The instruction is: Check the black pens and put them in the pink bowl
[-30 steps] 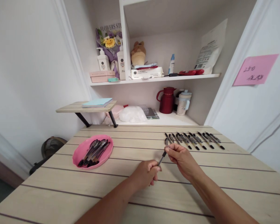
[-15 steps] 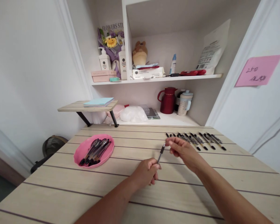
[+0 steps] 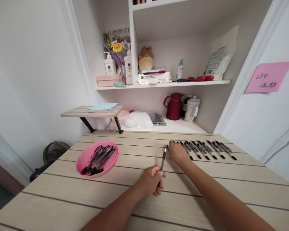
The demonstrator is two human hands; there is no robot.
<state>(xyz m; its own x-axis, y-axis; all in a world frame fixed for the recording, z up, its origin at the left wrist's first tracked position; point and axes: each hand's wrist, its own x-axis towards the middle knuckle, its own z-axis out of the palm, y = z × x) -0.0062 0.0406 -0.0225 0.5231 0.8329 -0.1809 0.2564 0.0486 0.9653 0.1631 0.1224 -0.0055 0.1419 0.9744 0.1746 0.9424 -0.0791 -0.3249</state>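
Note:
My left hand (image 3: 152, 180) is closed around a gel pen (image 3: 163, 159), low over the near middle of the table. The pen points up and away, its bare metal tip and black grip showing above my fingers. My right hand (image 3: 178, 152) reaches to the left end of a row of pens (image 3: 203, 149), knuckles up and fingers bent down at the tabletop. A small dark end pokes out beside those fingers; what they hold is mostly hidden. To the left, a pink tray (image 3: 80, 160) carries a pile of pens (image 3: 100, 159).
A small raised shelf (image 3: 69, 112) with blue paper (image 3: 103, 107) stands at the back left. Behind the table are a clear plastic bag (image 3: 138, 119), a red jug (image 3: 174, 106) and a pale cup (image 3: 191, 109). Bottles and boxes line the upper shelf (image 3: 163, 85).
My right hand has moved off the pen's tip, away from me to the left end of the row, fingers now turned down. My left hand still holds the pen. The view tilted slightly.

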